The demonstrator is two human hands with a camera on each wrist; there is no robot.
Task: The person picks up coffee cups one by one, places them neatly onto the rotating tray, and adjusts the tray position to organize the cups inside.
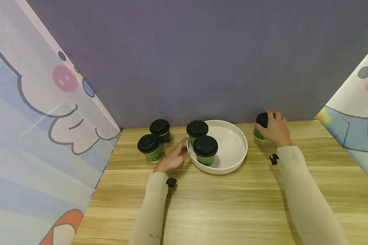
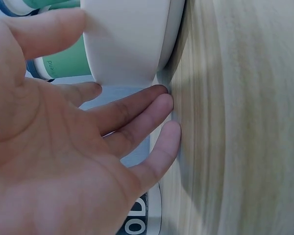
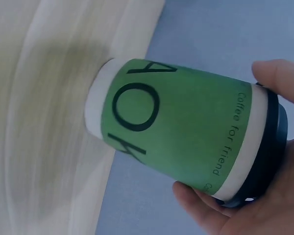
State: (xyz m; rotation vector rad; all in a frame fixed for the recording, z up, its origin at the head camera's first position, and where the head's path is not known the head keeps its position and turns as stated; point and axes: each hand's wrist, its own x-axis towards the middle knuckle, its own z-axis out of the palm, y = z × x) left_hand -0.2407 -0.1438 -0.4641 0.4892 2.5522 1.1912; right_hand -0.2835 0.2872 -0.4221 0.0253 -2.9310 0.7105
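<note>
My right hand (image 1: 277,130) grips a green paper coffee cup (image 3: 176,122) by its black lid (image 3: 270,147), at the table's back right. The cup's base is right at the tabletop in the right wrist view. My left hand (image 1: 173,159) has its fingers spread at the left side of a round white tray (image 1: 233,168), thumb and index fingertip at its wall, the other fingertips near the wood. Inside the tray's left part stand two green lidded cups, one at the back (image 1: 197,128) and one in front (image 1: 205,149).
Left of the tray stand a black lidded cup (image 1: 160,132) and a green lidded cup (image 1: 150,147), close together. A grey wall panel (image 1: 202,61) rises behind the wooden table (image 1: 220,204). Cartoon-printed curtains (image 1: 33,119) flank the left and right sides.
</note>
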